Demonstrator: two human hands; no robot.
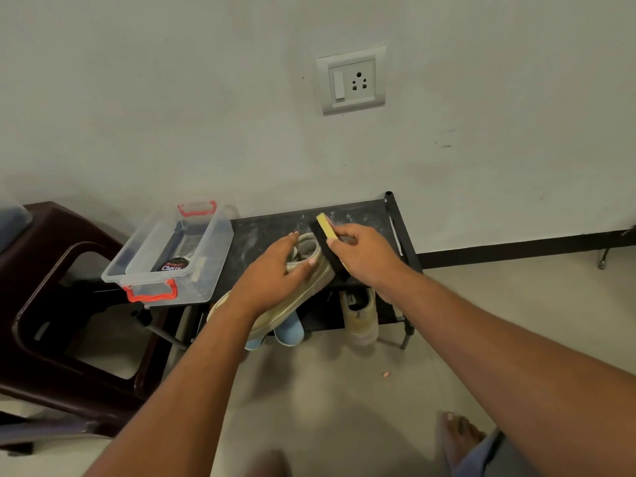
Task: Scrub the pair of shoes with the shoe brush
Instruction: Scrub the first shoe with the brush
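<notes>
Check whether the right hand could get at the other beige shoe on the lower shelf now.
Probably yes: the other beige shoe sits just below the right hand, at the rack's open front, but the hand's grip holds the shoe brush.

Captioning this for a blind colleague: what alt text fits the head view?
A person's left hand holds a beige shoe over a black shoe rack while the right hand holds a shoe brush against it. A clear box sits beside them.
</notes>
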